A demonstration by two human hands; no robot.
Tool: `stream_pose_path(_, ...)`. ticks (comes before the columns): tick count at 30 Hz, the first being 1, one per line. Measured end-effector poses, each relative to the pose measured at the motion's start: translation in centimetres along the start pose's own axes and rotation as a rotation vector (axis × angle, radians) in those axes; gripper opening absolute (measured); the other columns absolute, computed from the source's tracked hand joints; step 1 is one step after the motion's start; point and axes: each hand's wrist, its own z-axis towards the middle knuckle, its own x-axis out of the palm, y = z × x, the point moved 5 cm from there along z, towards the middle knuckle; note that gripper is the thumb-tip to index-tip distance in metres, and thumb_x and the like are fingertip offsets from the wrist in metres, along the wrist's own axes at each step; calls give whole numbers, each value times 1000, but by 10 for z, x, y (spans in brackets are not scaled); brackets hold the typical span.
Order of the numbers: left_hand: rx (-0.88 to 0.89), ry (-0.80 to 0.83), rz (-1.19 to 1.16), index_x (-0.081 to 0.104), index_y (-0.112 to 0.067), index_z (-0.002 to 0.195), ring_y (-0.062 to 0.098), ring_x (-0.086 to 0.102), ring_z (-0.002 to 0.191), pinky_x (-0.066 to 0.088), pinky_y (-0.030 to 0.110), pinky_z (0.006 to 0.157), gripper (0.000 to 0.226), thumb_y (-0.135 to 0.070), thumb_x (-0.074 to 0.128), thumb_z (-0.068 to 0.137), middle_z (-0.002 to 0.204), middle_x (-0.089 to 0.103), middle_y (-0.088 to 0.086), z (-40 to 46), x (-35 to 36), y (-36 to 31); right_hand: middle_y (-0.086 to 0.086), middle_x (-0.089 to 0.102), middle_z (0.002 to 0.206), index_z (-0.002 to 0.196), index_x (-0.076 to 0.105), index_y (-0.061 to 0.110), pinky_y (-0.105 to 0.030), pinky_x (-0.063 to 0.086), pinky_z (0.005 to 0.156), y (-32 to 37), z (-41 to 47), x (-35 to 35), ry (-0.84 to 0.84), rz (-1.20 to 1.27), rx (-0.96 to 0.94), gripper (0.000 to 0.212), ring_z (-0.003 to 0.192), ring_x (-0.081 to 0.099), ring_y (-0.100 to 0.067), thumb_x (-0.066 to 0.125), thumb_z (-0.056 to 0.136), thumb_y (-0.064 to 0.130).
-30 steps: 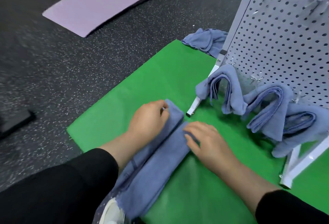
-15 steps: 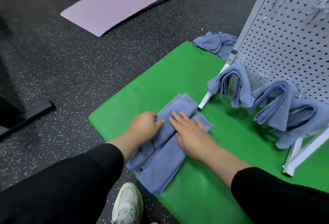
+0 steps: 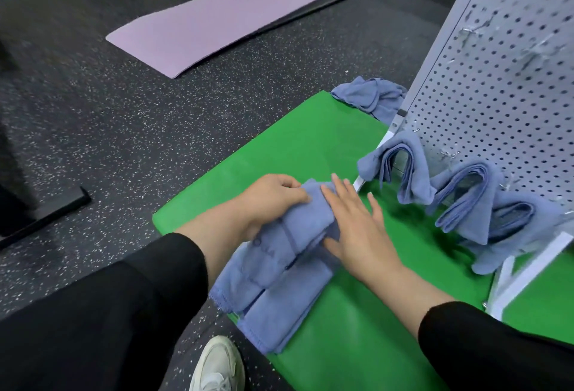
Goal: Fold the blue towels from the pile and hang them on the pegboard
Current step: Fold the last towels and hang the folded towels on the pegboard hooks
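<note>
Looks like a gym or fitness studio: black speckled rubber floor (image 3: pixel 130 129) all over, purple exercise mat (image 3: pixel 223 14) upper centre, green mat (image 3: pixel 310 154) in the middle, white pegboard rack (image 3: pixel 509 86) standing at right edge.

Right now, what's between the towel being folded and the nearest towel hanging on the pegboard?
Head view: bare green mat and the pegboard's white foot; the right hand overlaps the folded towel.

Both hands (image 3: pixel 273 195) on folded blue towel (image 3: pixel 279 266)
</note>
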Motion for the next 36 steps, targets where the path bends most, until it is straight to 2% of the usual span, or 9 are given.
stream_pose_path(3,-6,64,-77,61,-19,66,10,49,56,39,22,52,25,-17,70,89,57,56,-7,-9,14,-36,2,37,161,150,43,22,-53,21,121,-9,-2,-40,-155,85,24,82,149,33,-16,65,71,32)
stream_pose_path(6,-28,129,-142,60,-19,64,11,54,49,43,19,49,27,-16,70,90,55,60,-4,-16,30,-68,2,64,133,130,61,18,-43,32,114,-24,-12,-82,-311,226,50,64,125,56,-21,58,66,22)
stream_pose_path(10,66,71,59,64,-20,72,14,52,55,38,22,52,19,-26,76,86,63,62,-2,-20,52,-108,1,65,118,121,64,20,-42,51,86,-49,-30,-128,-347,285,128,39,106,60,-27,64,82,15)
stream_pose_path(14,286,-79,397,68,-17,118,24,67,97,53,32,81,31,-26,71,89,105,73,5,-29,90,-149,0,63,110,109,61,24,-46,49,82,-77,-47,-162,-240,204,205,21,102,60,-30,60,88,27)
stream_pose_path(16,400,-3,468,58,-17,139,23,59,123,46,28,102,46,-18,60,93,133,65,5,-40,117,-166,-1,63,105,101,59,23,-41,47,78,-92,-53,-175,-208,131,262,15,99,59,-30,58,88,30)
stream_pose_path(18,496,103,548,45,-14,150,19,45,138,33,22,107,59,-17,58,92,151,50,6,-50,145,-177,-3,62,95,91,57,20,-38,41,69,-107,-58,-188,-209,75,330,17,93,59,-33,56,88,37)
stream_pose_path(23,614,93,607,38,-17,152,20,48,135,41,33,108,77,-28,63,80,146,53,4,-61,195,-190,-5,59,82,80,49,20,-37,39,65,-133,-73,-218,-167,-19,407,24,86,60,-34,57,86,42)
stream_pose_path(31,607,-216,723,45,-31,140,31,61,113,52,42,82,55,-25,61,88,129,64,2,-52,223,-204,3,49,68,67,41,21,-37,43,62,-153,-92,-253,-184,-22,368,31,74,55,-30,58,84,42)
stream_pose_path(36,723,-205,639,51,-28,131,28,60,105,51,42,79,41,-14,50,93,126,63,-1,-51,234,-217,4,43,76,68,37,25,-38,40,63,-170,-105,-264,-240,-15,359,29,74,50,-25,56,85,38)
